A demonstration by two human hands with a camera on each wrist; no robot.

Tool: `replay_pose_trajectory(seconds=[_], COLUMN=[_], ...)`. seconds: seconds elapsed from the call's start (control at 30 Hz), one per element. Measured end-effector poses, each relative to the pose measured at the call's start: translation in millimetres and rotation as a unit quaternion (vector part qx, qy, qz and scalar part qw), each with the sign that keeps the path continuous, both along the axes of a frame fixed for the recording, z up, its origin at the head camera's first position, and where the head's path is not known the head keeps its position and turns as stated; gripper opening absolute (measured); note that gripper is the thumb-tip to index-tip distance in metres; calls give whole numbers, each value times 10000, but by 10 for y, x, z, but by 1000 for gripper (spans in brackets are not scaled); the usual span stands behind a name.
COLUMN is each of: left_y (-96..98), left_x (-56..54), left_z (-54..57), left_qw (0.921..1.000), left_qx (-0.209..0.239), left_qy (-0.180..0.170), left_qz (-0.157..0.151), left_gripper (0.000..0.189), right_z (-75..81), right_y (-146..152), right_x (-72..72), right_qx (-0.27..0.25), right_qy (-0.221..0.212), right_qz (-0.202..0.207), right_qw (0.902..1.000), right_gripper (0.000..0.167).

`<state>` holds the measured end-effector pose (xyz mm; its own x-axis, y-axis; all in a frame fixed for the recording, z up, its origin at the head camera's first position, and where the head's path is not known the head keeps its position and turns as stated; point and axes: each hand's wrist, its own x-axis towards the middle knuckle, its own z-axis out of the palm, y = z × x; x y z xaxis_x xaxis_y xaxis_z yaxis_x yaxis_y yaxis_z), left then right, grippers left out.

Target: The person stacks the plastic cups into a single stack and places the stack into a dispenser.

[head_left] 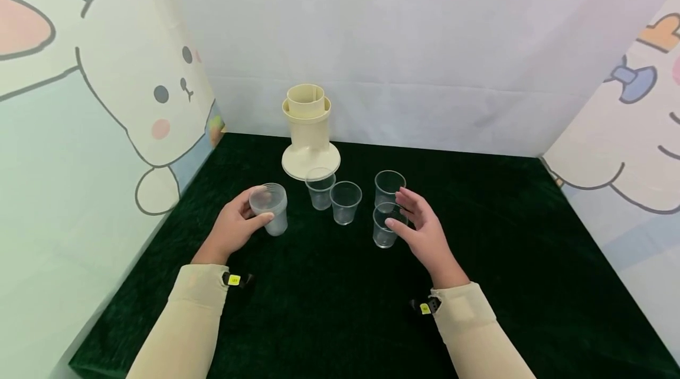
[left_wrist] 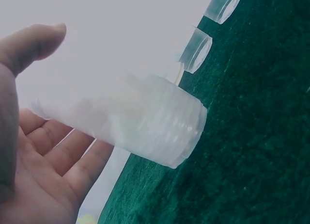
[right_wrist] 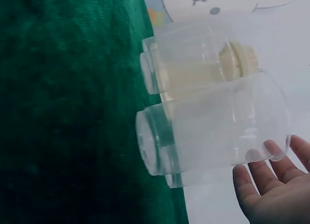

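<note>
Left of centre in the frame, the left hand (head_left: 234,228) holds a stack of clear plastic cups (head_left: 278,221), thumb in front and fingers behind, the rim between them; the wrist view shows those fingers side by side, slightly apart. Right of centre, the right hand (head_left: 422,231) curves loosely about the front cup (head_left: 385,237), fingers a little spread, some fingertips showing beside its rim; whether they press on it I can't tell. Just behind stands the back cup (head_left: 389,179). Two middle cups (head_left: 346,208) sit upright close together at the centre, near the round base of a cream stand (head_left: 308,134). Dark green cloth (head_left: 340,308) covers the table. Each wrist wears a band with a yellow tag (head_left: 234,280), its dark marks too small for me to read. A cartoon rabbit (head_left: 133,72) fills the upper left.
</note>
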<state>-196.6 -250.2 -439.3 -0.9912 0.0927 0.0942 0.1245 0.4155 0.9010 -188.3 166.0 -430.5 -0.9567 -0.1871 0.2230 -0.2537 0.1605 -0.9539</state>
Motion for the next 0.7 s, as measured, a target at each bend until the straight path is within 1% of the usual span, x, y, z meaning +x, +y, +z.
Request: replay_pose_trajectory(seconds=[0.1,0.43,0.53,0.7], left_y=[3,8,10,10], left_x=[0,-2,0,1], left_z=[2,4,4,-2], left_qw=[10000,9999,10000,10000], left_qx=[0,-3,-2,9], left_qy=[18,111,96,85], left_qz=[1,-13,-18,-19], left_gripper=[73,71,71,71], right_z=[-45,-185,-208,-220], right_y=[-2,19,14,17], right_x=[-2,-39,-43,-46], right_qx=[37,229,274,258], right_qy=[-67,-435,-557,-732], right_qz=[48,20,-14,-48], right_qw=[10000,9988,9981,9970], right_gripper=[71,75,77,75])
